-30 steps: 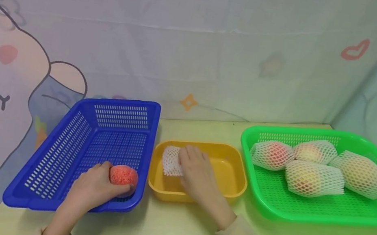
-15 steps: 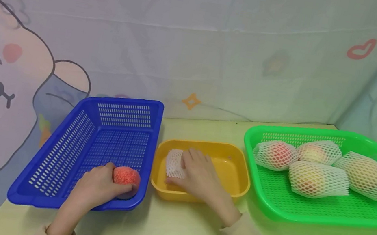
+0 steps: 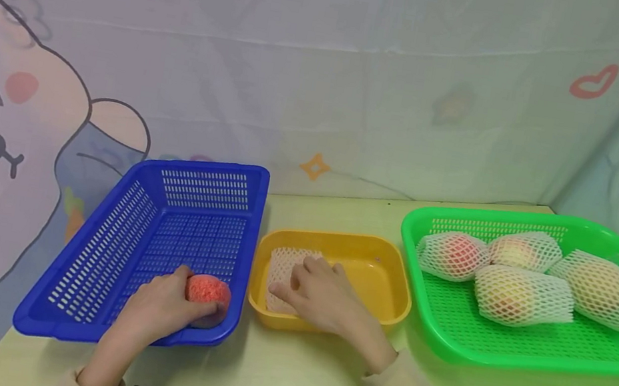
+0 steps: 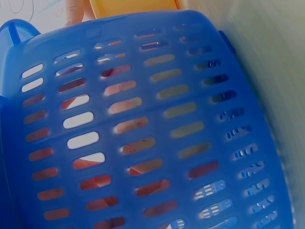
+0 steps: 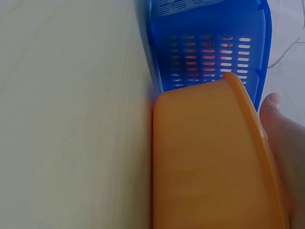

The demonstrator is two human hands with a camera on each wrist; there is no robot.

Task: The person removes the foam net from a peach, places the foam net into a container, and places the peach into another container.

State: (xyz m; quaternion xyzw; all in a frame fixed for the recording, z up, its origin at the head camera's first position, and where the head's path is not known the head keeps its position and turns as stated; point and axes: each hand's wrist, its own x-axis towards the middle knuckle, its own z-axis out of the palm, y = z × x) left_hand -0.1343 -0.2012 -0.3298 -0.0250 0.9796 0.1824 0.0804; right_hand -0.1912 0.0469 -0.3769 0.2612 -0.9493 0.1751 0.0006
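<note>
My left hand [image 3: 154, 307] grips a round red fruit [image 3: 209, 290] at the near right corner of the blue basket [image 3: 189, 224], thumb on the near side. In the left wrist view the basket's slotted wall [image 4: 138, 114] covers most of that hand and fruit. Inside the yellow tray [image 3: 374, 284] a white foam fruit net [image 3: 287, 264] lies flat against the left end. My right hand [image 3: 324, 293] hovers over the net's right part, thumb and fingers apart and loosely bent. The right wrist view shows only its thumb [image 5: 276, 117] beyond the tray wall [image 5: 209, 152].
A green basket [image 3: 478, 356] stands on the right with several net-wrapped fruits [image 3: 503, 292] in it. The yellow tray sits between the two baskets on a pale wooden table [image 3: 280, 377]. A printed cloth [image 3: 281, 67] hangs behind.
My right hand has loosened from the foam net, its thumb and fingers parting. The net now lies spread wider toward the tray's near side. The left hand keeps its hold on the fruit.
</note>
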